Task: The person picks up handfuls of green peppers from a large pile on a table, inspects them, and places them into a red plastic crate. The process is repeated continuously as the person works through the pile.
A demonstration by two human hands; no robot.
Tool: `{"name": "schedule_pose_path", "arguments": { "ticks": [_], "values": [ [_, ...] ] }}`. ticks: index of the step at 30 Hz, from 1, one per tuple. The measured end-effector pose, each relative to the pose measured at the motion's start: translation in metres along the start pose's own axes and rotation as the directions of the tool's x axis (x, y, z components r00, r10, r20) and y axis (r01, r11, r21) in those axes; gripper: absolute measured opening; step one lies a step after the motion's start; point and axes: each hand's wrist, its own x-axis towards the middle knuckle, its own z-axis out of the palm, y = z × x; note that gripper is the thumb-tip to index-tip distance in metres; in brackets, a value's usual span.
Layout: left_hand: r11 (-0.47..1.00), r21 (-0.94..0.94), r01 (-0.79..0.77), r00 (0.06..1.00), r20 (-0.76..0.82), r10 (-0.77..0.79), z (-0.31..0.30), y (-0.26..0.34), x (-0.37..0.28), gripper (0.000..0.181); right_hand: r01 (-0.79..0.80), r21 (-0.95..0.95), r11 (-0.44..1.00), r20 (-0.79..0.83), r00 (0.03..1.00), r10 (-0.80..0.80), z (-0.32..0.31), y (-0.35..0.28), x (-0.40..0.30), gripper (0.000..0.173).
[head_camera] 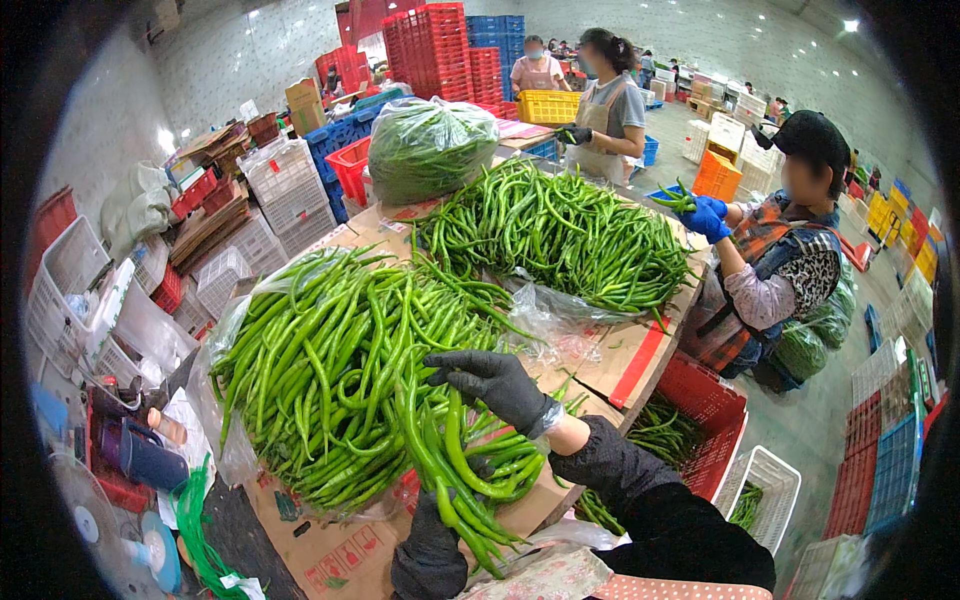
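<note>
My left hand [431, 544], in a black glove, is closed around a bunch of long green chili peppers [457, 480] near the table's front edge. Part of that hand is hidden under the peppers. Above the bunch's upper end is my right hand [491, 386], also black-gloved, palm down with its fingers apart. Its fingertips overlap a few peppers, and the thumb is hidden. A large heap of green chili peppers [322, 352] lies on clear plastic just beyond the left hand. Loose peppers [517, 457] lie beneath the right wrist.
Cardboard [345, 547] covers the table. Farther back lie a second pepper heap [555, 232] and a full plastic bag [431, 150]. A co-worker in blue gloves [705, 217] holds peppers at the right. A red crate [712, 435] and a white crate [761, 495] stand below the table's right edge.
</note>
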Motion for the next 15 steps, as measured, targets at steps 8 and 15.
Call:
{"name": "schedule_pose_path", "arguments": {
  "ticks": [8,15],
  "values": [
    [0.979,0.201,-0.013,0.941,0.334,-0.056,-0.013,0.012,0.013,0.065,-0.099,0.032,0.995,0.117,0.989,0.094,-0.012,0.007,0.002,0.034],
    [0.935,0.353,-0.001,0.936,0.329,-0.123,-0.012,0.005,0.012,0.064,-0.249,0.362,0.898,0.231,0.958,0.172,-0.02,0.037,0.001,0.034]
  ]
}}
